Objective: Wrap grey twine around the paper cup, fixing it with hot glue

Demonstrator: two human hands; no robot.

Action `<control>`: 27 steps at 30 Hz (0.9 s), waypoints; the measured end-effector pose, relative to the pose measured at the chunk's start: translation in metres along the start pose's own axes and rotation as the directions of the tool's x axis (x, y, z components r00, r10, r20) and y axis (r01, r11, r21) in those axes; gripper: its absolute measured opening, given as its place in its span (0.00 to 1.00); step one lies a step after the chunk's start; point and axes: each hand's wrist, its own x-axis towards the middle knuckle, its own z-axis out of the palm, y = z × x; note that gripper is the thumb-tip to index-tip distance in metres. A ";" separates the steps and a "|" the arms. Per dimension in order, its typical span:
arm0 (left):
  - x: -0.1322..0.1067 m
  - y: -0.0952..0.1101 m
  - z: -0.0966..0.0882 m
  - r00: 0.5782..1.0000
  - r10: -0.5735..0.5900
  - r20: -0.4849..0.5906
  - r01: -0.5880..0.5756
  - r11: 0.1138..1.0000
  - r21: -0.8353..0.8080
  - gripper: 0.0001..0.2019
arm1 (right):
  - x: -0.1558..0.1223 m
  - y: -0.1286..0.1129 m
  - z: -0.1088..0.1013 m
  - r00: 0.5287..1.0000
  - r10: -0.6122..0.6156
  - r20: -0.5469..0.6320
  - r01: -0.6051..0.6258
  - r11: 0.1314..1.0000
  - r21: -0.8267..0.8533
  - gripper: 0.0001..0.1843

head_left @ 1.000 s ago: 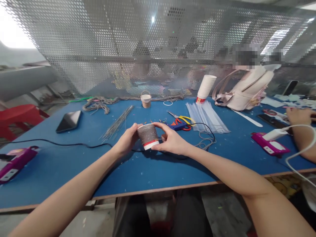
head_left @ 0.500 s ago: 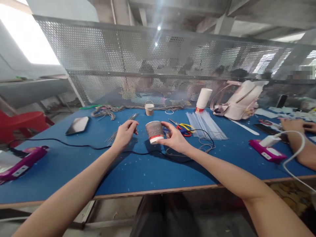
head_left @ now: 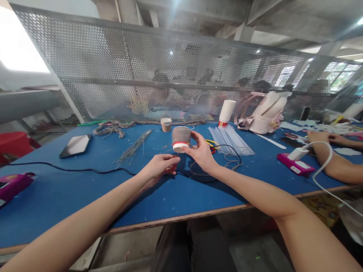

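Gripping a twine-wrapped paper cup (head_left: pixel 181 136) by its rim, the right hand (head_left: pixel 202 153) holds it above the middle of the blue table (head_left: pixel 85 189). Left hand (head_left: pixel 160 168) sits nearer, fingers curled; can't tell if they're pinching anything.

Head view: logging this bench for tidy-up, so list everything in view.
table: one, blue, underneath
mesh screen: one, grey, behind table
wrapped cup: one, grey-brown, in right hand
small cup: one, tan, back centre
paper cup stack: one, white, back right
bag: one, pale pink, back right
tablet: one, black, left
wire bundle: one, silver, left of centre
cord pile: one, grey, back left
cable: one, black, across table
handheld tools: two, magenta, both sides
clear strips: one heap, right of centre
co-worker's arm: one, far right
left hand: over cable, grip unclear
right hand: holding wrapped cup
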 end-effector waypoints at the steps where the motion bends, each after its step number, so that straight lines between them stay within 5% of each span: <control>1: 0.001 -0.001 0.001 1.000 -0.024 0.010 0.025 0.998 -0.053 0.13 | -0.002 -0.001 0.001 1.000 -0.016 -0.002 0.016 1.000 -0.005 0.45; 10: 0.004 0.001 -0.001 0.997 -0.040 0.065 0.050 0.984 -0.170 0.02 | -0.010 -0.005 0.002 0.997 -0.071 0.029 0.073 0.994 -0.085 0.47; 14: 0.001 0.009 0.000 0.994 -0.029 0.106 0.049 0.980 -0.192 0.08 | -0.004 -0.001 -0.010 0.998 -0.055 -0.043 0.050 0.994 -0.102 0.48; 20: 0.009 0.025 -0.009 0.988 0.117 -0.097 -0.142 0.940 -0.309 0.16 | 0.000 0.005 -0.033 0.972 -0.207 -0.112 0.180 0.960 -0.216 0.45; 27: 0.018 0.019 -0.022 0.948 0.224 -0.227 -0.251 0.963 -0.096 0.17 | 0.000 0.008 -0.033 0.966 -0.258 -0.038 0.236 0.928 -0.287 0.47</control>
